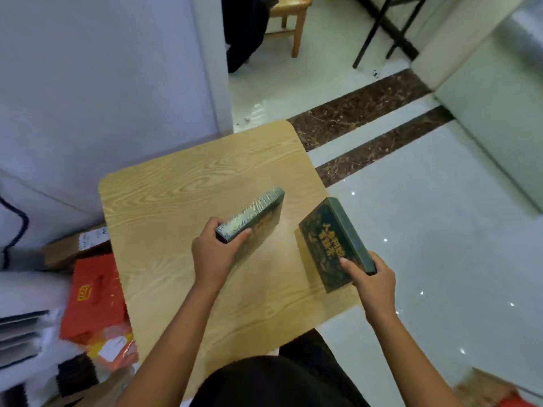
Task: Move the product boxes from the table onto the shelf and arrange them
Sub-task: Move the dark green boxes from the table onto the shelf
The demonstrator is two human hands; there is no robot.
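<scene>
Gripping one dark green shrink-wrapped product box (255, 216) in left hand (214, 255), another dark green gold-lettered box (335, 245) in right hand (372, 282), fingers clamped on near ends. Both lifted edge-up over light wood-grain table (176, 207), prob. for carrying; shelf not in view.

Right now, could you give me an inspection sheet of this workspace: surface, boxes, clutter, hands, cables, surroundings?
Surface: light wood-grain table, nothing else lying on it.
Job's things: two dark green boxes, left box and right box, both lifted and tilted.
Clutter: red bag and stacked papers on the floor at left.
Grippers: left hand grips the left box; right hand grips the right box.
Cables: dark cord at far left.
Surroundings: white tiled floor, wooden chair; no shelf seen.
</scene>
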